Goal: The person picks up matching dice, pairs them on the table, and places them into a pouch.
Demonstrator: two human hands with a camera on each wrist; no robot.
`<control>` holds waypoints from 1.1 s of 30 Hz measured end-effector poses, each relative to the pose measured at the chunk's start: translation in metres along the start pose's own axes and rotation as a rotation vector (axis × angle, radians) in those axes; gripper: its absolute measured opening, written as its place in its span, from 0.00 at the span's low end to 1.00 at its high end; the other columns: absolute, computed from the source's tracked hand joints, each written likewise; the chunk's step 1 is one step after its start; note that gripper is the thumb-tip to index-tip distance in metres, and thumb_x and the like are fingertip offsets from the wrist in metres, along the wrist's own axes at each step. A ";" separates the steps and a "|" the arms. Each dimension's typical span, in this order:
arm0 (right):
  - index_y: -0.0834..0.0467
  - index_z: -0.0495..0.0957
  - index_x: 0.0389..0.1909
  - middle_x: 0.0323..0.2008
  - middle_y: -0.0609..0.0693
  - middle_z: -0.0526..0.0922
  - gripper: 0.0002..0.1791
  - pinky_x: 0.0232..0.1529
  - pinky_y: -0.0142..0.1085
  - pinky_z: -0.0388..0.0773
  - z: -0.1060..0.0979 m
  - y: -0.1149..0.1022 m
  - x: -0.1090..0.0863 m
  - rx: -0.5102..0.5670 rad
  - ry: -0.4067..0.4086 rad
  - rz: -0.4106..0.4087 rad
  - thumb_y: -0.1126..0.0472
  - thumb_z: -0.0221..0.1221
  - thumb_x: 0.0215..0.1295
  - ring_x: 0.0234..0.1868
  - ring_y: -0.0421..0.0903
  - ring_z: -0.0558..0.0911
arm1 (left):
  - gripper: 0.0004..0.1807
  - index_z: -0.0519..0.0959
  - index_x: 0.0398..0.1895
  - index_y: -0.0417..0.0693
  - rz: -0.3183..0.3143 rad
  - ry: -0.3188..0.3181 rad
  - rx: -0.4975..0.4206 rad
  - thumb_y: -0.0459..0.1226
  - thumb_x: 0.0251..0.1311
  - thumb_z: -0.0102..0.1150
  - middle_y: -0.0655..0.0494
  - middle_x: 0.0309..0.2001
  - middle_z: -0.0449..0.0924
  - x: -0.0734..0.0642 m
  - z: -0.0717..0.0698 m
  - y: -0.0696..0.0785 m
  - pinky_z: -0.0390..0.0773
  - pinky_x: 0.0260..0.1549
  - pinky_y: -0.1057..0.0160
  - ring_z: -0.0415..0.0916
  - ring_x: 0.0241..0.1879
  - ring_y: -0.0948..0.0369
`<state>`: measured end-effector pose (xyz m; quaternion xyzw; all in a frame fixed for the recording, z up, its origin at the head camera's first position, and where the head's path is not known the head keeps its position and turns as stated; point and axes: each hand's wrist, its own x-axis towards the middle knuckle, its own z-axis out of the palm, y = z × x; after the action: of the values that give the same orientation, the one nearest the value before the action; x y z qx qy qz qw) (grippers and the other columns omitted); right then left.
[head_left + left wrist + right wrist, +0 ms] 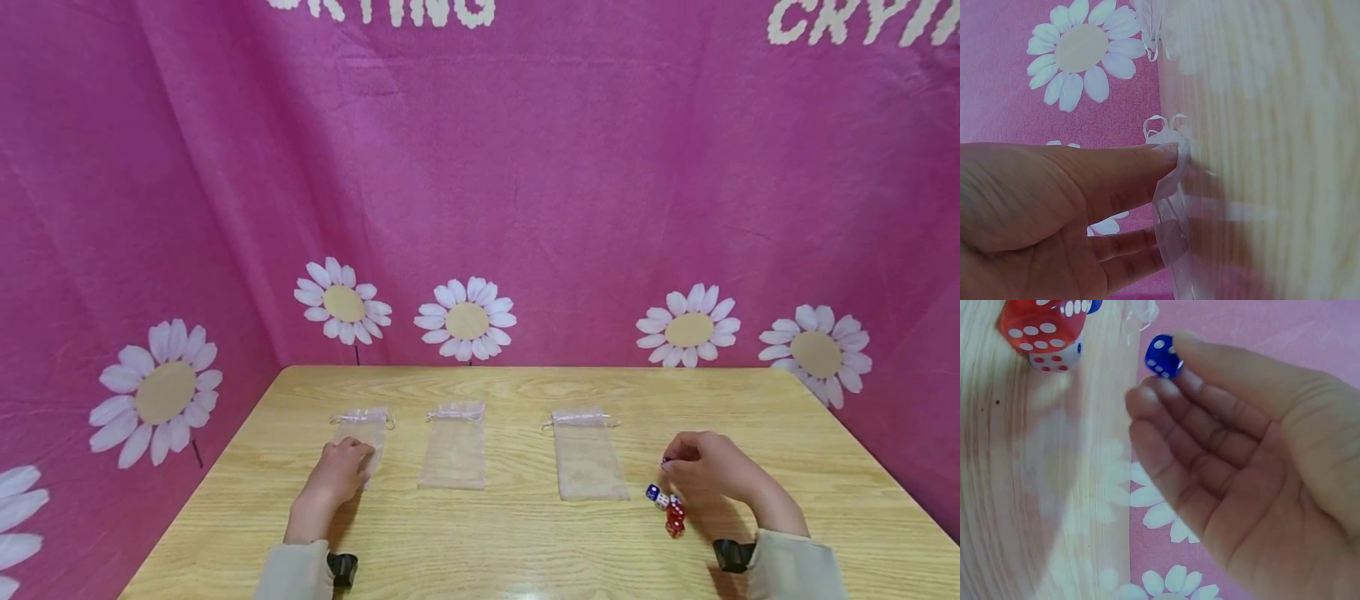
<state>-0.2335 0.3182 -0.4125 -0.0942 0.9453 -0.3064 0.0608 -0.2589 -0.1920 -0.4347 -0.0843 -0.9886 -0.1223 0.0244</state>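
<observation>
At the left of the table, my left hand [337, 472] pinches the side of a sheer white drawstring pouch [1171, 212] between thumb and fingers. That pouch [367, 427] lies partly hidden under the hand in the head view. My right hand [716, 467] holds a blue die [1163, 356] with white dots between thumb and fingertips, just above the table. Close below it sit several dice: another blue die [652, 492], a white die [662, 501] and red dice [676, 518]. In the right wrist view a red die [1041, 325] partly covers a white die [1055, 360].
Two more flat sheer pouches lie on the wooden table [480, 550]: a middle pouch [453, 450] and a right pouch [590, 458], between the hands. A pink cloth [525, 192] with daisies hangs behind the table's back edge and along its sides.
</observation>
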 end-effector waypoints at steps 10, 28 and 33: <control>0.58 0.81 0.40 0.37 0.49 0.83 0.10 0.38 0.27 0.76 -0.001 -0.003 0.000 0.105 0.004 -0.070 0.56 0.62 0.66 0.36 0.35 0.76 | 0.16 0.80 0.52 0.35 -0.010 -0.005 -0.005 0.30 0.60 0.62 0.39 0.51 0.78 0.000 0.001 0.000 0.75 0.54 0.46 0.74 0.50 0.44; 0.58 0.81 0.44 0.41 0.51 0.84 0.11 0.41 0.28 0.78 -0.002 -0.011 0.003 0.190 -0.003 -0.190 0.55 0.59 0.68 0.39 0.30 0.78 | 0.16 0.80 0.51 0.35 -0.006 -0.002 -0.008 0.29 0.60 0.62 0.38 0.51 0.78 0.000 0.001 0.000 0.74 0.54 0.45 0.75 0.51 0.43; 0.59 0.81 0.45 0.43 0.53 0.84 0.14 0.42 0.27 0.78 0.002 -0.020 0.004 0.211 -0.036 -0.178 0.53 0.59 0.68 0.40 0.33 0.79 | 0.16 0.80 0.52 0.35 -0.016 -0.004 -0.014 0.29 0.60 0.62 0.38 0.51 0.78 0.000 0.001 -0.001 0.74 0.55 0.45 0.74 0.51 0.43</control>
<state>-0.2345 0.2999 -0.4022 -0.1762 0.8944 -0.4066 0.0601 -0.2595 -0.1927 -0.4356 -0.0769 -0.9884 -0.1293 0.0209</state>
